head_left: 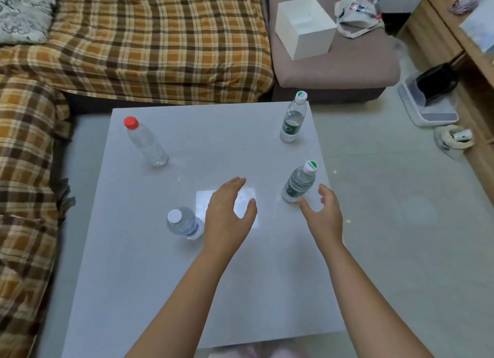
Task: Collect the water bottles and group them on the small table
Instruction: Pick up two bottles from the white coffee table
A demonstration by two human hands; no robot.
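Several clear water bottles stand apart on the small white table [149, 291]. A red-capped bottle [146, 142] is at the far left, a green-labelled bottle [293, 118] at the far right, and another green-labelled bottle [298, 182] at the near right. A white-capped bottle with a blue label [184, 222] stands near the middle left. My left hand [227, 218] hovers open just right of the white-capped bottle, touching nothing. My right hand [322, 214] is open, fingers curved, just below the near-right bottle and apart from it.
A plaid-covered sofa [149, 42] runs along the far and left sides. A grey ottoman [334, 66] beyond the table holds a white box [304, 27] and a plastic bag [357, 14]. Wooden furniture [470, 71] and floor clutter lie at the right.
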